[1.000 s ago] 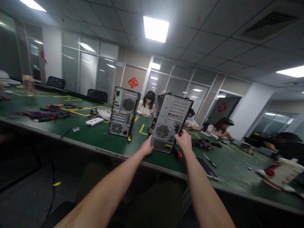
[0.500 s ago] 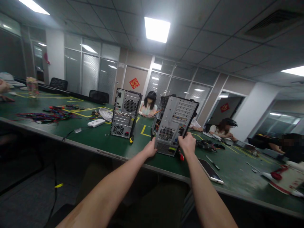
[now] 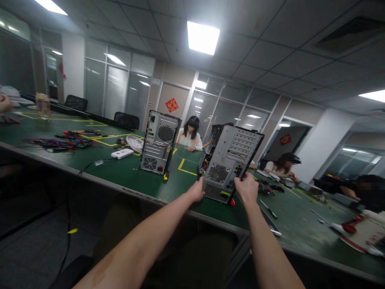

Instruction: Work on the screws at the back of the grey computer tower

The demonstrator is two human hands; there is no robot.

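Both hands grip a desktop computer case [image 3: 221, 160] low on its two sides, its rear panel facing me. My left hand [image 3: 197, 190] is closed on the lower left edge, where the side stands open and wires show inside. Closed on the lower right edge is my right hand [image 3: 246, 188]; some fingertips are hidden behind the case. The case leans a little to the right over the green table [image 3: 168, 192]. A red screwdriver handle tip [image 3: 232, 203] pokes out by its lower right corner.
A second computer case [image 3: 159, 144] stands to the left, with a yellow screwdriver handle [image 3: 165, 176] at its foot. Farther left lie a white power strip [image 3: 122, 153] and a cable bundle [image 3: 60, 142]. A tablet [image 3: 272, 224] lies at right. Several people sit around the table.
The computer case has shifted right in both hands and leans more. It now covers more of the red screwdriver handle and nears the tablet. The person opposite has moved an arm.
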